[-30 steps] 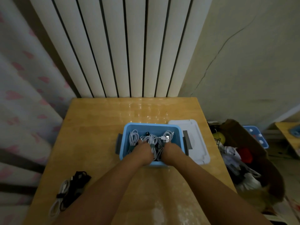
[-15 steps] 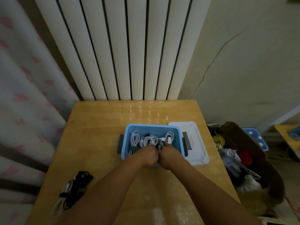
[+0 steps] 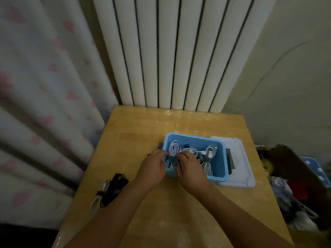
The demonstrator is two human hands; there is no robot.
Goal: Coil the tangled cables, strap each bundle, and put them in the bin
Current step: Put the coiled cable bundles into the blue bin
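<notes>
A blue plastic bin [image 3: 218, 145] stands on the wooden table [image 3: 143, 126] and holds several coiled white cable bundles [image 3: 208, 153] with dark straps. My left hand [image 3: 153, 168] and my right hand [image 3: 189, 169] reach over the bin's near left corner. Their fingertips meet on a white bundle [image 3: 172, 148] at the bin's left end and pinch it. On the table to the left lies a white coiled cable [image 3: 100, 196] beside a heap of black straps [image 3: 114, 187].
The bin's pale lid [image 3: 240, 165] lies flat against its right side. A white radiator [image 3: 170, 51] rises behind the table and a curtain [image 3: 44, 104] hangs on the left. A brown box of clutter [image 3: 295, 185] sits on the floor to the right.
The view has swung left, so the bin sits further right in the frame. Both hands have shifted from the bin's near middle to its left end and now pinch a bundle there.
</notes>
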